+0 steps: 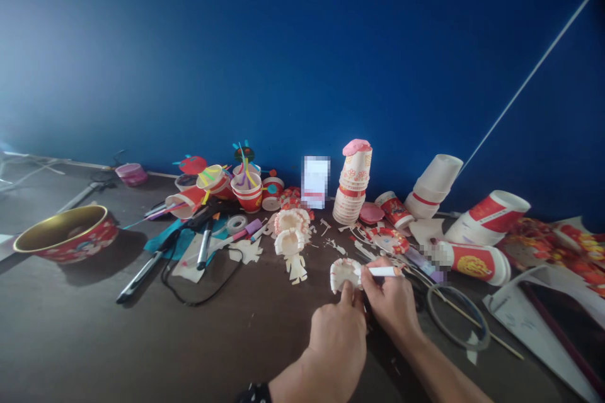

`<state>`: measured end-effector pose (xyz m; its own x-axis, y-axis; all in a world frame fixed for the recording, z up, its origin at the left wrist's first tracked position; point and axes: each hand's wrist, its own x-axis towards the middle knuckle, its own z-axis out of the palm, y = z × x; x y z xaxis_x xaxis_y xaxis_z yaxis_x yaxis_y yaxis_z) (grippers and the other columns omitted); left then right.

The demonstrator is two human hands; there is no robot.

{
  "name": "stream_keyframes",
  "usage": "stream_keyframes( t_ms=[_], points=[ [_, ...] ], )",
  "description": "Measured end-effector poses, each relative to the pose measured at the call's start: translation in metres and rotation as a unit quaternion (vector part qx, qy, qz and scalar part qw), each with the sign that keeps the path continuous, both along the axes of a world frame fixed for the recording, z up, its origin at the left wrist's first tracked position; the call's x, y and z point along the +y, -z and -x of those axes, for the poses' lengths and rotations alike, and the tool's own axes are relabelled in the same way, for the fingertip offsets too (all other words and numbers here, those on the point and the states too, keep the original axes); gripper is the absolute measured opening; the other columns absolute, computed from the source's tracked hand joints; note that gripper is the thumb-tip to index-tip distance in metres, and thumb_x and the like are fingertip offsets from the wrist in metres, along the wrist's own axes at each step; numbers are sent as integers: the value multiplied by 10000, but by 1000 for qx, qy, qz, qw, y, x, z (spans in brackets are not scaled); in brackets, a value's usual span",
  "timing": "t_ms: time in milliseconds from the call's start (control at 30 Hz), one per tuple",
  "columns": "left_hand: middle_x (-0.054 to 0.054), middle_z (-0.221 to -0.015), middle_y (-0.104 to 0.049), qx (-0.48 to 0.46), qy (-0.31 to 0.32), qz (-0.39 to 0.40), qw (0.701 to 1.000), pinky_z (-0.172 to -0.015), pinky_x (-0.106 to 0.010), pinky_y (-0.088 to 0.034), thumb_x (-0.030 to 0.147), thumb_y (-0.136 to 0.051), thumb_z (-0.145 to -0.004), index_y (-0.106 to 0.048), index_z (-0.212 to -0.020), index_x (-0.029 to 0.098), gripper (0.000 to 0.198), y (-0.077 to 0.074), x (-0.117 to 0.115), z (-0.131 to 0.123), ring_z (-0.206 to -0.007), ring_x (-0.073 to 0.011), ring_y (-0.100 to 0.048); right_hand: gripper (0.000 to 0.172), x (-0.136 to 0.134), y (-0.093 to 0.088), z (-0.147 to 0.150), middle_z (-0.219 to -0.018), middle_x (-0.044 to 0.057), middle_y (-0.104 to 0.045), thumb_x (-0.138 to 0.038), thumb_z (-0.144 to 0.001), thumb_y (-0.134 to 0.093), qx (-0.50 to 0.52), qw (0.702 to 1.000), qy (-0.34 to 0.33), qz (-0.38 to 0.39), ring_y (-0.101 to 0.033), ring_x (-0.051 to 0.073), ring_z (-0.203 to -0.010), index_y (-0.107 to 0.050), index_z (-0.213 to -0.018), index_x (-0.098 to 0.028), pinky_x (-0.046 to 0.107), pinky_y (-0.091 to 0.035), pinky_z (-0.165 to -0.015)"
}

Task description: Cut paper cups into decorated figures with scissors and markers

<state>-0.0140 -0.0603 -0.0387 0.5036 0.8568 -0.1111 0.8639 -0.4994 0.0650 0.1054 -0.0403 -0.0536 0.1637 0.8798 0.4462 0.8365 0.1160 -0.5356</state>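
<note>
White paper, trimmed in red, makes up the cut paper cup (pixel 341 271) at the centre of the work: its wall is slit into short flaps that splay outward, and it sits on the dark brown table (pixel 94 340). The left hand (pixel 336 337) reaches up from below it, fingers curled in and the fingertips pinched on the cup's near edge. The right hand (pixel 391 302) lies just beside the left, on its right, closed around a white pen (pixel 384 271). The pen lies across the top of this hand and its tip touches the cup's right rim.

Just beyond the grip and to its left lie two more cut cup shapes (pixel 289 240) with a small paper figure below them. Farther out on that side are a black marker (pixel 205 245), a roll of tape (pixel 236 223) and, well apart, a red bowl with a gold lining (pixel 66 233). Straight beyond the grip stands a tall stack of paper cups (pixel 352 192) against the blue wall (pixel 283 44). To the right of the pen hand, near it, lies a grey wire ring (pixel 456 315), with a red and white cup on its side (pixel 472 261) just past that.
</note>
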Motion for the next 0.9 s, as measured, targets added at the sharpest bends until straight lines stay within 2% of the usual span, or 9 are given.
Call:
stream_keyframes(
  t_ms=[267,567,900],
  points=[
    [-157,-1168,-508,-18,-2,1,1000,-496,-273,-484,122,-357,-803,-437,-1221,175,429,2,1,0,-641,-179,-629,194,1,1,0,-557,18,-612,-348,-806,-423,-3,1000,-3,0,-583,168,-488,-489,-705,-197,237,-399,-471],
    [-175,-1200,-480,7,-2,10,1000,-494,-252,-464,131,-354,-815,-433,-1226,188,422,0,0,0,-640,-162,-625,202,1,2,0,-556,17,-610,-341,-801,-422,9,1000,-21,-1,-566,156,-473,-516,-704,-190,228,-400,-456],
    [-152,-1192,-500,-18,-11,1,1000,-503,-274,-488,153,-332,-827,-461,-1203,205,401,1,0,1,-623,-169,-627,213,1,1,-2,-517,21,-597,-364,-782,-445,33,999,9,-5,-564,164,-454,-498,-669,-192,226,-401,-440]
  ],
)
